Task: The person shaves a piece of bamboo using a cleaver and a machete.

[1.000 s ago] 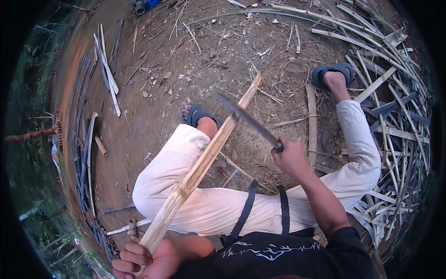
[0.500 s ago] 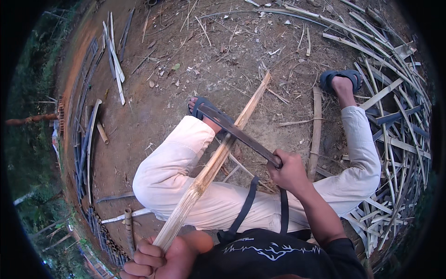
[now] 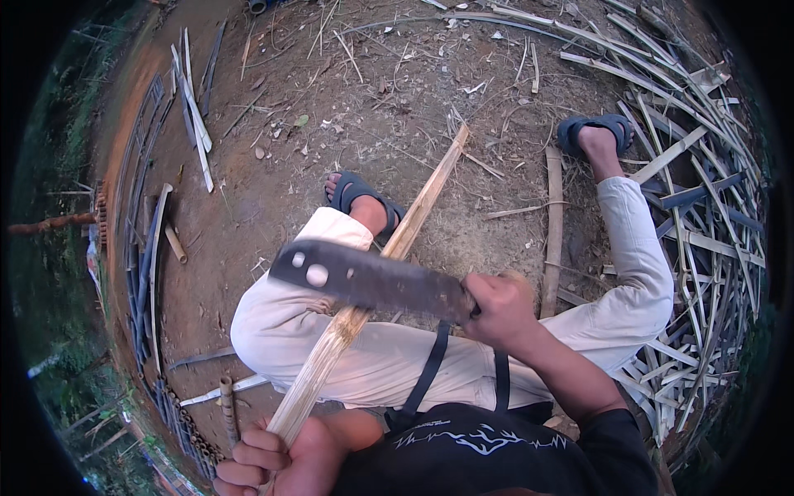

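My left hand (image 3: 269, 455) is closed around the lower end of a long pale bamboo strip (image 3: 318, 364). The strip slants up and away over my bent left leg, with a knot partway along it and its far tip near the ground. In my right hand (image 3: 500, 307) is the handle of a machete (image 3: 372, 277). Its broad dark blade has round holes near the end and lies across the strip just beyond the knot, hiding part of it. The blade is slightly smeared by motion, so I cannot tell if it touches the strip.
Split strips lie in a large pile (image 3: 703, 223) on the right, beside my sandalled right foot (image 3: 600, 136). A flat stick (image 3: 554, 231) rests between my legs. Dark poles (image 3: 145, 273) and a short bamboo piece (image 3: 227, 409) are at the left. Wood chips litter the dirt.
The machete has come down the strip toward me, from beyond the knot to close by it, and its broad face has turned into view. My left hand keeps its grip.
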Tool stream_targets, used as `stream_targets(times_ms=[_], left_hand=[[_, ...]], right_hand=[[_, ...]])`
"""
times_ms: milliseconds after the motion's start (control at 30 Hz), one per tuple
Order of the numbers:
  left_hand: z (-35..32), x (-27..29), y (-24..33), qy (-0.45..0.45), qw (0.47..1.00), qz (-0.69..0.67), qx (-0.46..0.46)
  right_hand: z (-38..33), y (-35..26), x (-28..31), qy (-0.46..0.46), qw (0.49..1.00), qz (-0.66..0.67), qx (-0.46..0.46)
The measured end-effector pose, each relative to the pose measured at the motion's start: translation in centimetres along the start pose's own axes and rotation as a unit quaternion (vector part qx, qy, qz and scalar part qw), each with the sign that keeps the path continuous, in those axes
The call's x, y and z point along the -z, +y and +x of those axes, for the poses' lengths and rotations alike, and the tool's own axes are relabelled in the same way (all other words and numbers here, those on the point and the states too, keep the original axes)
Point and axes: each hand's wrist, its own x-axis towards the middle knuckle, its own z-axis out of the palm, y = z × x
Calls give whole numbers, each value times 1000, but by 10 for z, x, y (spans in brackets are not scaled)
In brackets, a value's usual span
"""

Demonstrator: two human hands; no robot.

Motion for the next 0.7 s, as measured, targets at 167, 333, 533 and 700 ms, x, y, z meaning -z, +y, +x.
stream_targets(times_ms=[167,333,533,700], left_hand=[[10,18,-4,-101,980,-153,84],[18,30,-8,-71,987,-124,72],[10,17,-9,-82,986,-121,81],[25,19,-17,-42,994,-81,56]], right_hand=[[21,100,-22,-10,973,-58,-222],[29,46,-18,-9,996,-52,-71],[66,210,-26,-13,949,-152,-277],[59,116,-20,-50,985,-64,-151]])
